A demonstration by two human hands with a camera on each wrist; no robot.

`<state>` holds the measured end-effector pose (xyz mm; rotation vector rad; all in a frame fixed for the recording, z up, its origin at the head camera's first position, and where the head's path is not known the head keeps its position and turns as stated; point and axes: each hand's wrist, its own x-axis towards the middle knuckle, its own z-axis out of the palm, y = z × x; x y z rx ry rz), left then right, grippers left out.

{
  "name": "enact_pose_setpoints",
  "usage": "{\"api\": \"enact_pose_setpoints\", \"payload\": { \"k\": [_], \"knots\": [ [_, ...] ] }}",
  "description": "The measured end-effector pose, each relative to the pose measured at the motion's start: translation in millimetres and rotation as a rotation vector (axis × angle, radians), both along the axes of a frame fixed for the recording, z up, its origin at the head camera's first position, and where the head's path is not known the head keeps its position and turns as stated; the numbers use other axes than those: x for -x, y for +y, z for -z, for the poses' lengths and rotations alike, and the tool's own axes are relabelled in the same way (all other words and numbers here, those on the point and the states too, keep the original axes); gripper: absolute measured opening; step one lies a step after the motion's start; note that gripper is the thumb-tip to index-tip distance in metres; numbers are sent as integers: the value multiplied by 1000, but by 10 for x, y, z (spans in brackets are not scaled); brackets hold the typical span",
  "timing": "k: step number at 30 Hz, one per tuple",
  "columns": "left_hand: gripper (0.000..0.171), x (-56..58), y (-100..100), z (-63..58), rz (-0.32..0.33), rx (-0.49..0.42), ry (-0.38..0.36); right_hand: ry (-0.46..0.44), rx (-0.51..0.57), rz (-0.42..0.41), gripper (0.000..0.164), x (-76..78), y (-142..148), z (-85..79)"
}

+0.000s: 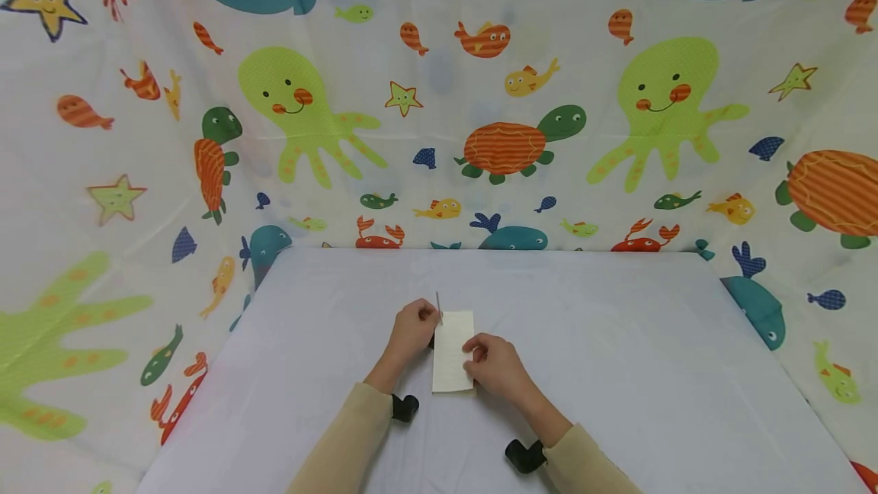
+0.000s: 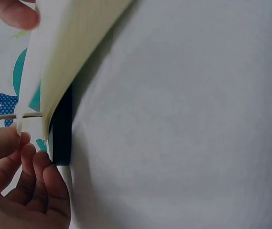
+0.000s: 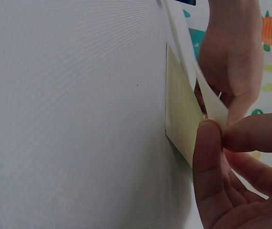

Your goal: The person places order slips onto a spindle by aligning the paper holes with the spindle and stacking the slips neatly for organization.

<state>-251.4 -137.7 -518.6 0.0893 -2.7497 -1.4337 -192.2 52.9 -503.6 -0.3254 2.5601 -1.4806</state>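
A narrow pad of cream lined paper (image 1: 453, 360) lies between the two hands in the head view. At its upper left corner, my left hand (image 1: 414, 322) pinches a thin grey metal rod (image 2: 0, 117) between thumb and fingertips; the rod's lower end overlaps the paper. A dark, flat-sided block (image 2: 62, 133) sits under the paper's edge beside the left fingers. My right hand (image 1: 501, 364) is at the pad's right edge. In the right wrist view its thumb and index finger pinch a lifted sheet (image 3: 212, 98), apart from the pages below.
A white cloth (image 1: 652, 372) covers the table under the pad. Behind and at the sides hangs a curtain (image 1: 439, 136) printed with sea animals. Black wrist devices (image 1: 524, 456) are strapped near both sleeves.
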Motion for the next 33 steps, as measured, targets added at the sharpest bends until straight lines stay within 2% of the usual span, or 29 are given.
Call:
{"api": "enact_pose_setpoints", "payload": {
  "k": [5,10,17,22,33],
  "knots": [
    [9,11,-9,42,29,23,12,4,-43,-29,17,6,3,41],
    [9,-2,1,20,52,65,-12,15,-52,-51,18,0,13,62],
    [11,-2,15,-1,48,98,-53,-8,-72,-79,19,-6,25,47],
    [10,8,23,-30,50,108,-68,17,-121,-96,20,6,35,13],
    [12,-1,29,-56,13,104,-50,27,-196,-144,24,-67,134,-77]
  ]
}}
